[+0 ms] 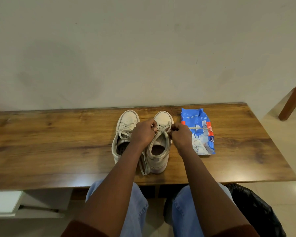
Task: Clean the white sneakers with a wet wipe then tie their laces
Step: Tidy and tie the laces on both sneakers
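Note:
Two white sneakers stand side by side on the wooden table point(58, 142), toes toward the wall. The left sneaker point(125, 127) has loose laces across its tongue. Over the right sneaker point(161, 146) both my hands work its laces. My left hand point(143, 132) pinches a lace near the top eyelets. My right hand point(180, 135) grips the other lace, whose end point(202, 128) stretches out to the right over the wipe pack. A further length of lace hangs down between the two heels.
A blue wet wipe pack point(199, 132) lies just right of the sneakers. The wall stands right behind the table. A black bag point(256, 207) sits on the floor at the right, and a wooden furniture leg point(292, 101) stands at the far right.

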